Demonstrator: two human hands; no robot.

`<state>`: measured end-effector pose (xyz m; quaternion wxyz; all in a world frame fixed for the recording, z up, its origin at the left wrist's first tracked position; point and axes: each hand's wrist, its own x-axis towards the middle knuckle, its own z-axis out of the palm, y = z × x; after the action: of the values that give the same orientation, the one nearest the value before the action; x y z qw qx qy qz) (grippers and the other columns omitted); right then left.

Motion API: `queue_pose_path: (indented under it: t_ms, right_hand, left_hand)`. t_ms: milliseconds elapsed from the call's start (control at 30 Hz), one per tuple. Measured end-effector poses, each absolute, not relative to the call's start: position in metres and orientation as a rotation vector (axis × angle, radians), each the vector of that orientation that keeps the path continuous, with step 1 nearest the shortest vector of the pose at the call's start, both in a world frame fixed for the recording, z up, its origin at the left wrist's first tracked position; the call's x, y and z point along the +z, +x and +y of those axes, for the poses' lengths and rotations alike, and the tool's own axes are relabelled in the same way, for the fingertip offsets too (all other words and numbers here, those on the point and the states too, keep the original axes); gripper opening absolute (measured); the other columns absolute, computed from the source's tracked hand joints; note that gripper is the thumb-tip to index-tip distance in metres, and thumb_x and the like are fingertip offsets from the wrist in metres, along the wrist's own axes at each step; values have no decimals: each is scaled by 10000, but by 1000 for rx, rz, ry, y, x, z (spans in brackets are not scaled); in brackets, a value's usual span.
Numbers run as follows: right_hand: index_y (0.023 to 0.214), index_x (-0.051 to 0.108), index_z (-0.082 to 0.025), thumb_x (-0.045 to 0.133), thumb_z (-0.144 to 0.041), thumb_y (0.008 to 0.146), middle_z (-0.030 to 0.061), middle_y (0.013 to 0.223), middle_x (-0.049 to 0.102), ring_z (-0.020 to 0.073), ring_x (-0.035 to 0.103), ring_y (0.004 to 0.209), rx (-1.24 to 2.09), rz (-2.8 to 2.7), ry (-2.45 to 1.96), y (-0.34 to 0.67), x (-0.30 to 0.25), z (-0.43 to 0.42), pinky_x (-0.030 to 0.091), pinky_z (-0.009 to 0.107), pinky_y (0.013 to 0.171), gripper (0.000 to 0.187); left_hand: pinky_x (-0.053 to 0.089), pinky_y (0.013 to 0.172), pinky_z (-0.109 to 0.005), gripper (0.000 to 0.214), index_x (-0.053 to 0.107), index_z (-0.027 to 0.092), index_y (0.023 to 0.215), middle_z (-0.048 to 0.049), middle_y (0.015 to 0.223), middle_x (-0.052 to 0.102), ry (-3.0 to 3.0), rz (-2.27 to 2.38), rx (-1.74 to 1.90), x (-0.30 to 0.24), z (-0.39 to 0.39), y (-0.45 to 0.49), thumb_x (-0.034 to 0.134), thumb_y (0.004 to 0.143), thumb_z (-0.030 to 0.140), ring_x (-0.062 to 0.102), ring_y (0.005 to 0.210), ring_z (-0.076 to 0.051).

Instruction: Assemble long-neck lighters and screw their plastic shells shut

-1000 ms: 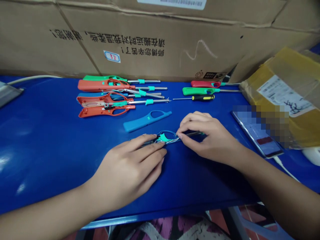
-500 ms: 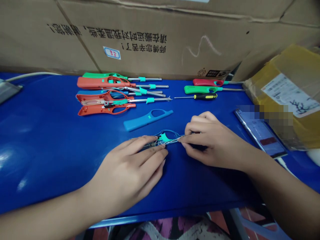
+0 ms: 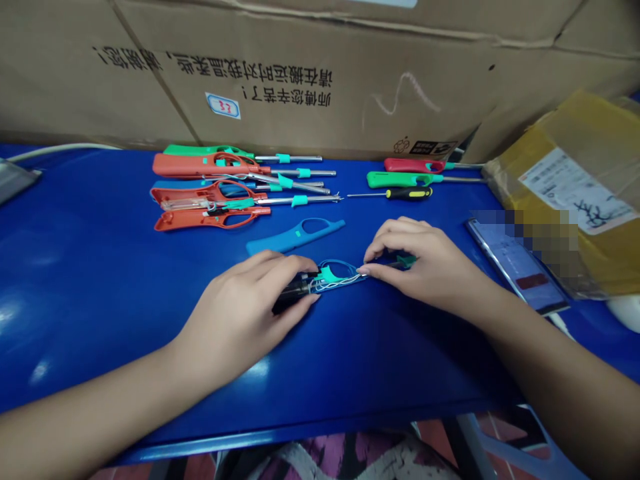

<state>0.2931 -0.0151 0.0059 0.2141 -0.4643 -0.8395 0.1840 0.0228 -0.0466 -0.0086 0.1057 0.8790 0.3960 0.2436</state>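
Note:
An opened blue long-nosed lighter [image 3: 345, 286] lies on the table with its inside facing up, showing thin white wires [image 3: 337, 283] and a teal trigger [image 3: 328, 274]. My left hand [image 3: 245, 300] grips the handle end from the left, thumb on the near side and fingers on the far side, around dark inner parts. With thumb and forefinger my right hand [image 3: 417, 263] pinches the front end, where the wires meet the barrel; the barrel is mostly hidden under the palm. Just beyond lies the loose blue shell half [image 3: 285, 239].
Several orange, green and blue lighters [image 3: 193, 165] lie at back left, some opened. Red [image 3: 413, 165] and green lighters [image 3: 395, 179] and a black-and-yellow screwdriver [image 3: 410, 193] lie at back right. A phone [image 3: 520, 267], a taped package [image 3: 575, 180] and a large carton [image 3: 280, 40] border the area.
My left hand has shifted from lying over the inner parts to gripping the handle end between thumb and fingers. My right fingers have spread a little, uncovering some teal near the barrel.

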Motion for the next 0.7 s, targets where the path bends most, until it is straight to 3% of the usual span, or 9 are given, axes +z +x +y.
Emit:
queue_pose_path:
  t_ms: [433,700]
  right_hand:
    - [755,683,-215,751,-339,871,-3,822,683,179,604,864,771,-2283,-1374,292,4,-16,400,328,798,183]
    - [710,661,-208,735,-281,863,-1,795,673,170,592,816,839,-2219,-1434,291,3,-17,414,324,758,185]
  left_hand:
    - [541,915,-287,202,656,226,1080,3,1085,730,2331,1147,748,-11,-37,21,729,907,301,676,1006,-168]
    - [530,924,-315,192,662,237,1078,15,1086,736,2342,1139,717,-10,-36,24,728,911,304,666,1020,-172]
